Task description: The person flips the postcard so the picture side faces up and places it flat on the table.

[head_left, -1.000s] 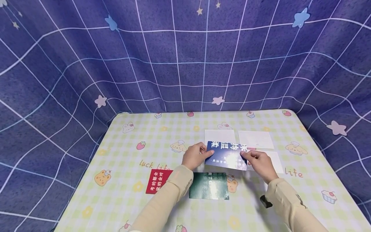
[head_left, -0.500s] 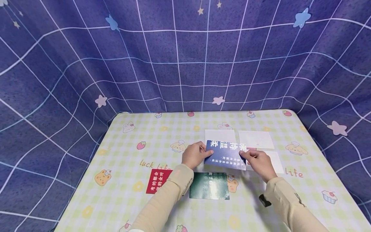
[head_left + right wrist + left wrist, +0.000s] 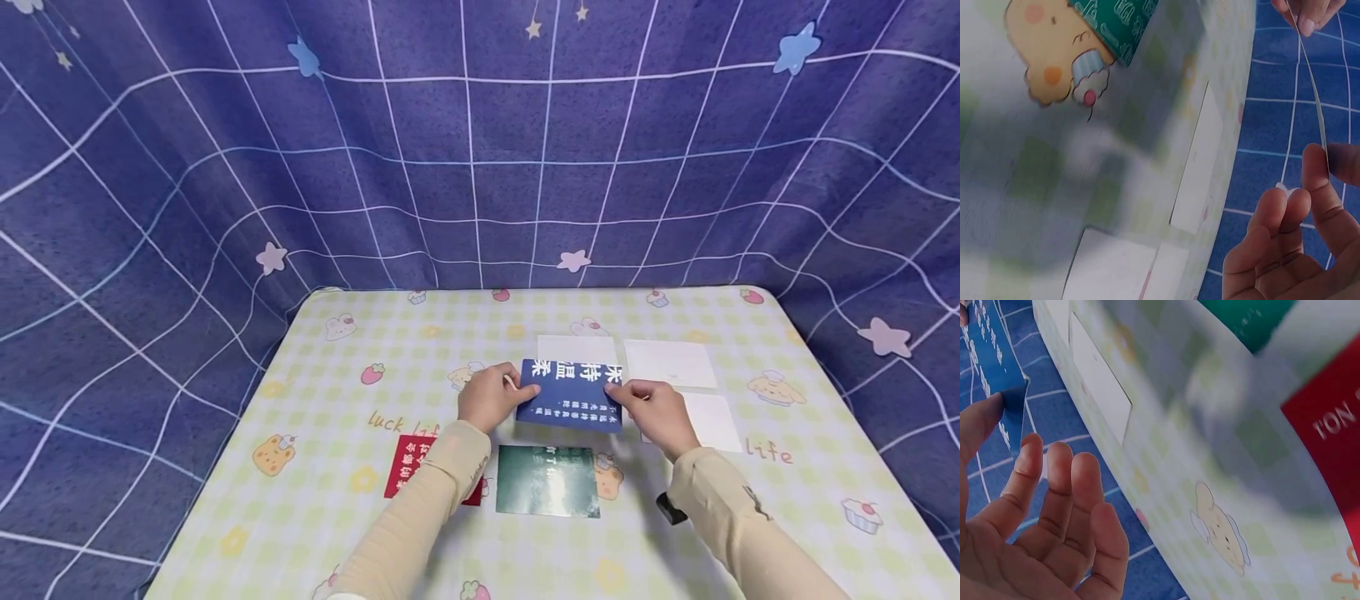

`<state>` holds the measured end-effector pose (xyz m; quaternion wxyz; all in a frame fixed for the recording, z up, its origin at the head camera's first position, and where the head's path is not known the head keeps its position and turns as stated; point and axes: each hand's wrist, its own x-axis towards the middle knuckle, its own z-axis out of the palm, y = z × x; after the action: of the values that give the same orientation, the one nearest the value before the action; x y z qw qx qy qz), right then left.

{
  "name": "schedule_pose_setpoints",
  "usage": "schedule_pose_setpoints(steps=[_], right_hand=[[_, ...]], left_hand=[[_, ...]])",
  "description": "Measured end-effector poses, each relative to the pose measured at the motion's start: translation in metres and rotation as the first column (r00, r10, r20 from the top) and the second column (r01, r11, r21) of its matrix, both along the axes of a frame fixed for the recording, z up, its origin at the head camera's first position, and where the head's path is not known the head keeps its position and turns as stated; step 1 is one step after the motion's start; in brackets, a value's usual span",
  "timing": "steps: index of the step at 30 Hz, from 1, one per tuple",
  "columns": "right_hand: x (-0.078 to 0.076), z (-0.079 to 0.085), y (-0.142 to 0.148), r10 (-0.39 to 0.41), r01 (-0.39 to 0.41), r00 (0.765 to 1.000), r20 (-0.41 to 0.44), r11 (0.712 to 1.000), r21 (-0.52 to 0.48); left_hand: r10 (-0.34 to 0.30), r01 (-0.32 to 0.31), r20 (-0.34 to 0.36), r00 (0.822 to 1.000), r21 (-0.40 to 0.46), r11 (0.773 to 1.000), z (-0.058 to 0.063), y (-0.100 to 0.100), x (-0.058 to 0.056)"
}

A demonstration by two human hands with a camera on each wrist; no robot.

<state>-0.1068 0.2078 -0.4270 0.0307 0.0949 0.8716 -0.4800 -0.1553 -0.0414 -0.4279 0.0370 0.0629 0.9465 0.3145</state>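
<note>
blue card (image 3: 570, 398) reading "保持温柔", red card (image 3: 405, 467) "都会", tablecloth (image 3: 315, 517) "luck" and "life"

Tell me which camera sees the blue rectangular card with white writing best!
The head view: the blue rectangular card with white writing shows its printed face almost whole. The left wrist view shows only part, slanted and cut off; the right wrist view, mostly its thin edge.

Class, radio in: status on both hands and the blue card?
Left hand, right hand: each pinching the blue card. Card held above table. No obstruction seen.
</note>
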Motion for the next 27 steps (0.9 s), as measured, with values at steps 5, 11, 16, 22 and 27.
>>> schedule_pose_setpoints(steps=[5, 11, 16, 22, 27], right_hand=[[-0.005, 0.0, -0.012, 0.014, -0.014, 1.0, -0.005, 1.0, 0.001], [-0.009, -0.002, -0.027, 0.026, -0.026, 1.0, 0.0, 1.0, 0.013], [-0.014, -0.003, -0.039, 0.034, -0.034, 0.999, 0.007, 0.999, 0.035], [-0.023, -0.008, -0.053, 0.047, -0.047, 0.999, 0.013, 0.998, 0.051], [-0.027, -0.012, -0.065, 0.064, -0.064, 0.998, 0.004, 0.996, 0.057]], left_hand=[[0.021, -0.021, 0.008, 1.0, -0.006, 1.0, 0.002, -0.011, -0.001], [0.053, -0.053, 0.008, 0.999, -0.026, 0.998, 0.0, -0.024, -0.003], [0.084, -0.083, 0.023, 0.996, -0.035, 0.996, -0.001, -0.034, -0.006], [0.115, -0.114, 0.027, 0.993, -0.041, 0.993, -0.002, -0.047, -0.006], [0.136, -0.136, 0.003, 0.991, -0.055, 0.989, -0.003, -0.058, -0.005]])
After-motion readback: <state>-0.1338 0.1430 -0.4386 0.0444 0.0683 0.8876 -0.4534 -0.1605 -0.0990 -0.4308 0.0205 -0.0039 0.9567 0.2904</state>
